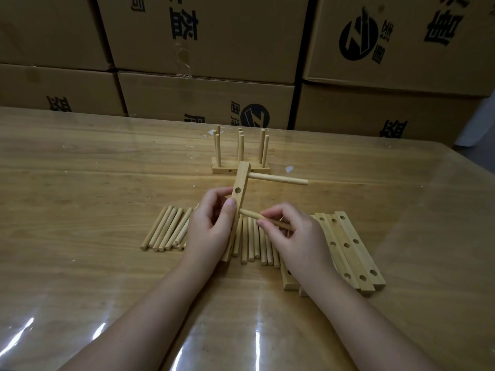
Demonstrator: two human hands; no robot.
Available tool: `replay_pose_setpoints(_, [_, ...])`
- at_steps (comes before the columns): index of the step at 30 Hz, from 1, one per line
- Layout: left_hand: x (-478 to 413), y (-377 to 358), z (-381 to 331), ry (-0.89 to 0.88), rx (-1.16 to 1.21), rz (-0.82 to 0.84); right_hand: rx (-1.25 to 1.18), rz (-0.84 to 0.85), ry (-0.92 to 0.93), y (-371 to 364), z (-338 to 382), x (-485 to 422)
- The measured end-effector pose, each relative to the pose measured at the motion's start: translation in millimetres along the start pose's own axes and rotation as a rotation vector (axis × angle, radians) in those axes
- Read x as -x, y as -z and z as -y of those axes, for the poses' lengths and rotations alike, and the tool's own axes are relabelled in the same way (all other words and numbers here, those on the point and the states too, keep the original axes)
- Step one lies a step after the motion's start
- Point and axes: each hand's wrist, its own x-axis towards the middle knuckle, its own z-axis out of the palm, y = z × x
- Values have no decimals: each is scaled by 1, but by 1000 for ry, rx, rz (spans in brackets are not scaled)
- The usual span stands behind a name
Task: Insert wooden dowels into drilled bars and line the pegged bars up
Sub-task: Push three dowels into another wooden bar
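With left hand gripping the bar and right hand pinching a dowel, square its tip to the open hole, then push straight in

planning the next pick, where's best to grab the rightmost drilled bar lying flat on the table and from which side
Probably its near end, coming from the right. The rightmost drilled bar lies flat with a neighbouring bar tight against its left face, so only its right long face and end faces are free to pinch.
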Motion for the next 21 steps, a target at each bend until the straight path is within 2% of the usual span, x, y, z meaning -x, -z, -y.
replay_pose_setpoints(16, [2, 1, 0, -13, -114, 92, -45, 36, -52, 3, 0, -1])
replay_pose_setpoints(21, [0, 1, -1, 15, -48, 78, -106, 68, -83, 2, -1, -1])
